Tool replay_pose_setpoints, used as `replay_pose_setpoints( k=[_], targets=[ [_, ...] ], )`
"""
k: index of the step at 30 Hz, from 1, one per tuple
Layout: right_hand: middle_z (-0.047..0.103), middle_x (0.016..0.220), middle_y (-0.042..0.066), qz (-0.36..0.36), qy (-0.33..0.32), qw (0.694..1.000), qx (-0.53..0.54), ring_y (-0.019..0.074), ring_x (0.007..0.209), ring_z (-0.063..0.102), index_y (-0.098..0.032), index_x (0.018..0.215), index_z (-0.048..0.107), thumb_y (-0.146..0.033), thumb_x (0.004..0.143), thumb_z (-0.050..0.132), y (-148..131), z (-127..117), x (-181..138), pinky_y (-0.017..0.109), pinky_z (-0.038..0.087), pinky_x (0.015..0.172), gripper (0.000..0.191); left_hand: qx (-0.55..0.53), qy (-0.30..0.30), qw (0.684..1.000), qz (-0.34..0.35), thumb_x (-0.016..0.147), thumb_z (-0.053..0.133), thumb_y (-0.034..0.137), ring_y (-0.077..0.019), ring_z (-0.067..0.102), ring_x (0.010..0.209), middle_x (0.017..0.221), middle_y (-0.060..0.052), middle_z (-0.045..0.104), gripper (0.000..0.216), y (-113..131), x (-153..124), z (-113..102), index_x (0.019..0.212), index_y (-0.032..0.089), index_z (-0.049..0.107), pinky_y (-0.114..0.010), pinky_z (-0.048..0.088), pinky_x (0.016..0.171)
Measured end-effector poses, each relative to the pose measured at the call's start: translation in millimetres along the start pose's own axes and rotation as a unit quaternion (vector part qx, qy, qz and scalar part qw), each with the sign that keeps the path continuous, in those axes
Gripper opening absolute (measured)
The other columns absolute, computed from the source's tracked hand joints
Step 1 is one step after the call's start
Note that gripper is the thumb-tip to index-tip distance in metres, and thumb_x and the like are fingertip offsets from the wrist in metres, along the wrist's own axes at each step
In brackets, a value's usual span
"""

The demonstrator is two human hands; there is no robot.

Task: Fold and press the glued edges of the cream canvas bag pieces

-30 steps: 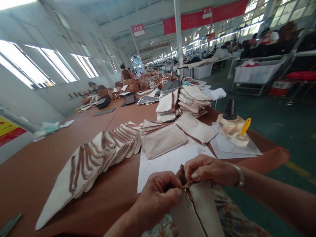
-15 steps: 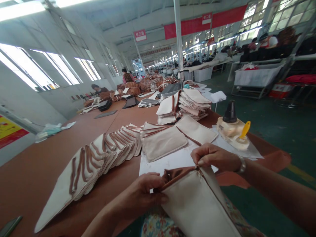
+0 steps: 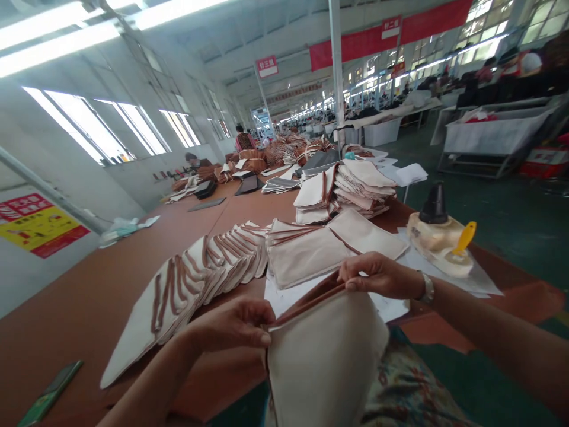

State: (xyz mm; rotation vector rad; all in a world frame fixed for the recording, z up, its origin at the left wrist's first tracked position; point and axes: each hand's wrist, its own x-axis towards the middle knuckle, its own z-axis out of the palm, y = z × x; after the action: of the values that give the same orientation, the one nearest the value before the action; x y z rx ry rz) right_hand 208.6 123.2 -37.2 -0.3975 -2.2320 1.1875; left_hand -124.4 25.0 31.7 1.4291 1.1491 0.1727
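Between my two hands hangs a cream fabric pouch with a brown strip along its upper edge. My left hand pinches the left end of that edge between thumb and fingers. Higher up, my right hand grips the right part of the edge, its fingers curled over the brown strip. The edge slants up to the right, and the lower part of the pouch drops over my lap. Just beyond lie similar flat cream pieces on white paper. To the left, a fanned row of cream pieces shows brown strips.
Stacked cream pieces stand farther back on the brown table. At the right sit a pale glue container with a black cone on it and a yellow-handled tool. A green phone-like object lies at the lower left.
The view has swung left. My hands have moved farther apart, with the pouch's edge drawn straighter between them. The pouch has turned, and a dark side seam now runs down below my left hand.
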Motion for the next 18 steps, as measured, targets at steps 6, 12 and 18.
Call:
replay_pose_setpoints(
  k=[6,12,18],
  targets=[
    [0.064,0.089,0.007,0.014,-0.024,0.999,-0.033,0.018,0.084,0.055,-0.013,0.097,0.068,-0.044,0.091,0.063,-26.9,9.9,15.9,0.03,0.044,0.08,0.032,-0.046,0.062,0.983,0.166,0.078,0.075,0.034,-0.0137,0.051,0.083,0.088,-0.002,0.061,0.024,50.1,4.6,49.3,0.08,0.013,0.063,-0.023,0.04,0.077],
    [0.045,0.068,-0.006,0.019,-0.073,0.994,0.082,0.009,0.063,0.037,-0.014,0.077,0.059,-0.049,0.073,0.08,-65.4,40.5,13.7,0.019,0.033,0.056,0.041,-0.119,0.128,0.98,0.098,0.059,0.088,0.034,-0.0086,0.042,0.059,0.065,0.004,0.054,0.039,56.4,35.3,78.2,0.079,0.013,0.061,-0.02,0.03,0.052],
    [0.05,0.068,-0.002,0.058,-0.028,0.994,0.09,0.0097,0.062,0.039,-0.013,0.079,0.059,-0.044,0.091,0.062,-51.7,46.0,-16.2,0.021,0.032,0.056,0.033,-0.257,0.051,0.963,0.069,0.06,0.089,0.034,-0.0067,0.041,0.057,0.067,0.004,0.053,0.042,23.1,48.2,92.3,0.081,0.014,0.058,-0.021,0.03,0.055]
  ],
)
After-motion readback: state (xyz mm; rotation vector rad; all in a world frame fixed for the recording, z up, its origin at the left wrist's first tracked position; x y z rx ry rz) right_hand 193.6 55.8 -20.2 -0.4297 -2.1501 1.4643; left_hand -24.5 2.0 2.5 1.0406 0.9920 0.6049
